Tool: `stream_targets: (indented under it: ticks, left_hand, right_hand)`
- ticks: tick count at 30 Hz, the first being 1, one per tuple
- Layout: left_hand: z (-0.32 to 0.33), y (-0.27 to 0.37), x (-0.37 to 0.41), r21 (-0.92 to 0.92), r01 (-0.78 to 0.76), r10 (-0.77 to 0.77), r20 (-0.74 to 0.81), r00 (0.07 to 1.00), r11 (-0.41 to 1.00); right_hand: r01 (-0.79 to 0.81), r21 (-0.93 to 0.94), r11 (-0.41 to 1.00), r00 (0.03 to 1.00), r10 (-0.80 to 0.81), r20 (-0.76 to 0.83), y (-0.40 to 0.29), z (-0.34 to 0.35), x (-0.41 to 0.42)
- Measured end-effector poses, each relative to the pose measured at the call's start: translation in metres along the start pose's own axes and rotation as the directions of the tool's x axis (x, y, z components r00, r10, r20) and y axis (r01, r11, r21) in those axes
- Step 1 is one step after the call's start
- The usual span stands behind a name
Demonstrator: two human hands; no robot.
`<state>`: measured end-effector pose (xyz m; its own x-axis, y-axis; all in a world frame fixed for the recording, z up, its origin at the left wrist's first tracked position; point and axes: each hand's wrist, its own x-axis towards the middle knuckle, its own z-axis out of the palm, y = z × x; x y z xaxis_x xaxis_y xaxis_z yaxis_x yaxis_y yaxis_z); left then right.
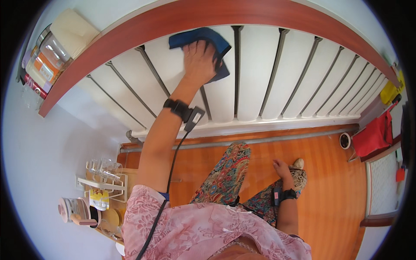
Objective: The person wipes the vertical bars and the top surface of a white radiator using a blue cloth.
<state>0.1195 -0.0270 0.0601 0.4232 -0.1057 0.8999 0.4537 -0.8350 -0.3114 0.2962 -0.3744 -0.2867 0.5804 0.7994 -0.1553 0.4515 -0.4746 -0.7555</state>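
Note:
My left hand (pixel 200 61) presses a dark blue cloth (pixel 213 35) against the front of a white radiator (pixel 256 65), just below the red-brown wooden shelf edge. The cloth spreads above and beside my fingers, and one folded part hangs to the right of my wrist. A black strap with a small cabled device circles that wrist. My right hand (pixel 282 169) rests near my right knee, its fingers loosely bent and nothing visible in it. It wears a similar black strap with a device.
Jars and a cream-coloured pack stand on the shelf (pixel 208 14) at its left end. Glass cups on a white rack (pixel 102 185) and a glass pitcher (pixel 76 209) are low at the left. A grey pipe (pixel 260 140) runs beneath the radiator. At the right is a red folding stool (pixel 373 135).

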Motion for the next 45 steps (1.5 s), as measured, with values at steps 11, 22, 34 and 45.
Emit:
stream_targets:
  ticks: [11, 22, 34, 45]
  left_hand:
    - [0.052, 0.050, -0.132, -0.212, -0.334, 0.366, 0.135, 0.921, 0.918]
    - [0.039, 0.072, 0.037, 0.049, -0.015, 0.017, -0.044, 0.999, 0.999]
    - [0.088, 0.106, -0.081, -0.480, -0.287, 0.548, 0.594, 0.590, 0.829]
    - [0.105, 0.175, 0.083, -0.158, -0.199, 0.210, 0.054, 0.976, 0.967]
  right_hand:
    - [-0.022, 0.048, 0.999, 1.000, 0.022, 0.006, -0.005, -0.010, -0.010]
    - [-0.080, 0.042, 0.996, 0.997, 0.080, 0.002, -0.004, -0.024, -0.013]
    - [-0.053, 0.088, 0.995, 0.998, 0.057, -0.038, -0.007, -0.038, -0.018]
    - [0.008, 0.142, 0.990, 0.993, 0.009, -0.120, -0.003, -0.046, -0.022]
